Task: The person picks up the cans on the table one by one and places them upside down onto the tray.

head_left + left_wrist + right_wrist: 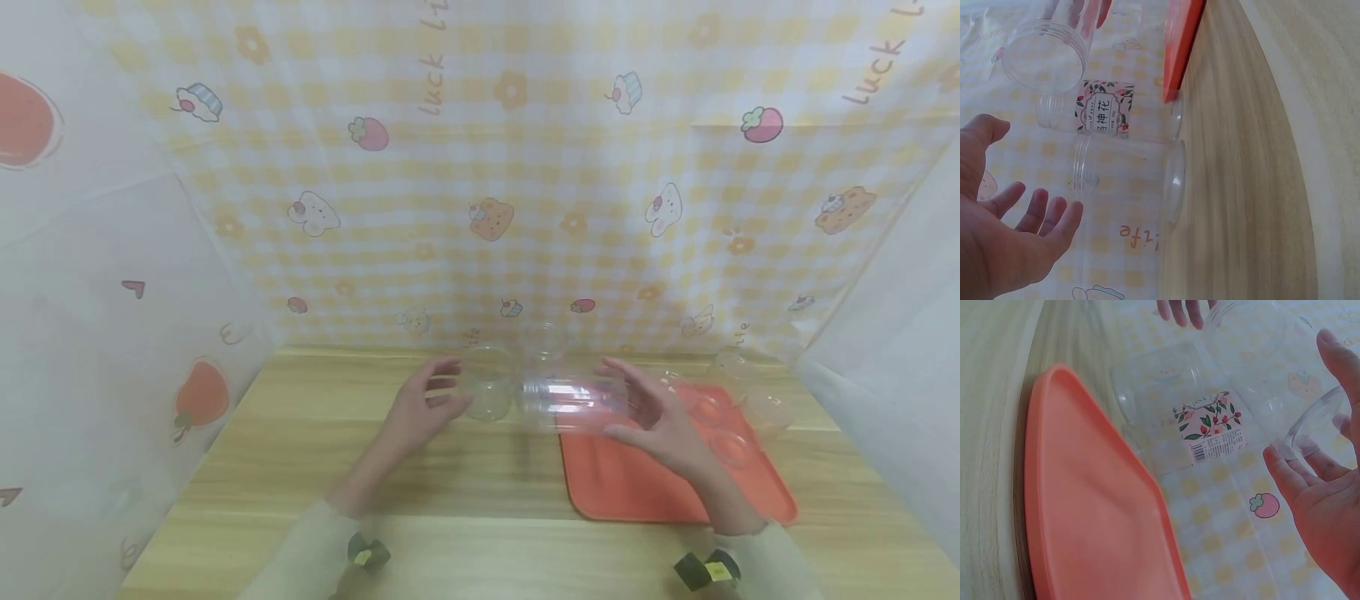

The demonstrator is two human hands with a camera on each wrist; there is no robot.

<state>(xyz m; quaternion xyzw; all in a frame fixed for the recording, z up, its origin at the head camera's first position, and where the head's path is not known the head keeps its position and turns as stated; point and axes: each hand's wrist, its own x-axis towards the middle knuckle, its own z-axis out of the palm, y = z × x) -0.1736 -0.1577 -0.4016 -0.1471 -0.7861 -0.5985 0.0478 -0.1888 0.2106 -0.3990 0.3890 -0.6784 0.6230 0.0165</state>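
My right hand grips the base end of a clear plastic jar, held on its side. The jar's threaded mouth points left, as the left wrist view shows. My left hand has its fingers spread in a loose curve beside a second clear jar, which stands upright on the table. In the left wrist view a gap shows between those fingers and the standing jar. Behind it stands another clear jar with a pink floral label.
An orange-red tray lies on the wood-grain table at the right, with several clear round pieces on it. Further clear containers are at its right edge. A yellow checked cloth hangs behind the table.
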